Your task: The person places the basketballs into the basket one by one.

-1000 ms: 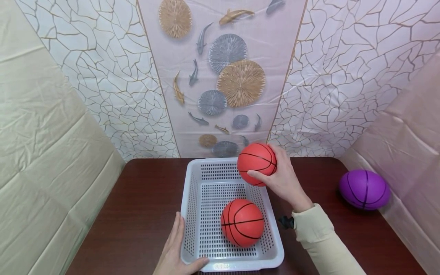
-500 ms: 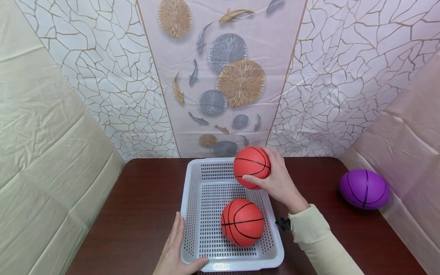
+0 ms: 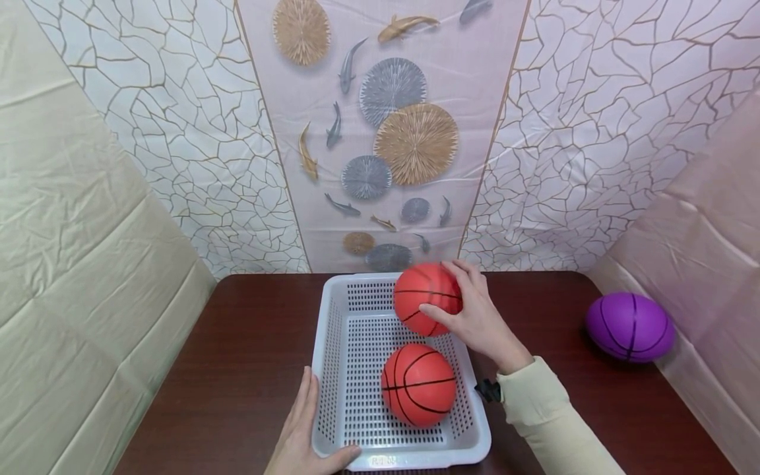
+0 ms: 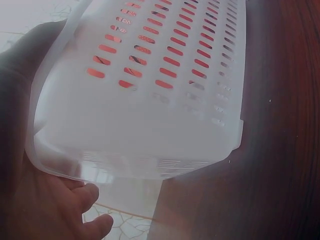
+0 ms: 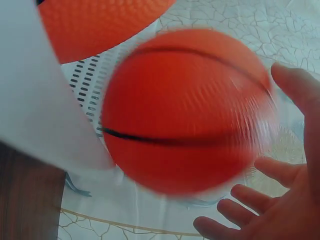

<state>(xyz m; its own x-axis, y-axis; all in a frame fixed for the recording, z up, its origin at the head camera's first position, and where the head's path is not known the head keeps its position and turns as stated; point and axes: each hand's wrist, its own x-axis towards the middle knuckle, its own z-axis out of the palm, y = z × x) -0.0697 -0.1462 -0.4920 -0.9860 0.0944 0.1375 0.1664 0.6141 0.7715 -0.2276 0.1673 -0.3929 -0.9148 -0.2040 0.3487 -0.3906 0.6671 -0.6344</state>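
Observation:
A light grey plastic basket (image 3: pixel 329 409) with slotted walls stands on the table. One red basketball (image 3: pixel 418 386) lies inside it, near the front right. My left hand (image 3: pixel 303 432) rests against the basket's front left corner, fingers straight along the outer wall and thumb at the front rim. Over the back right of the basket is another red basketball (image 3: pixel 423 300), motion-blurred. My right hand (image 3: pixel 477 316) is beside this ball, its fingers spread; the right wrist view shows the fingertips (image 5: pixel 207 227) of that hand apart from the ball.
A purple oval ball (image 3: pixel 631 328) with black lines lies on the dark brown table (image 3: pixel 249 369) at the far right. Beige cloth walls (image 3: pixel 119 264) stand at both sides, and a patterned cloth (image 3: pixel 386 132) hangs behind.
My right hand has moved left and slightly down with the ball, and its fingers have now loosened from it. The ball has dropped lower into the basket. The left hand has stayed in place.

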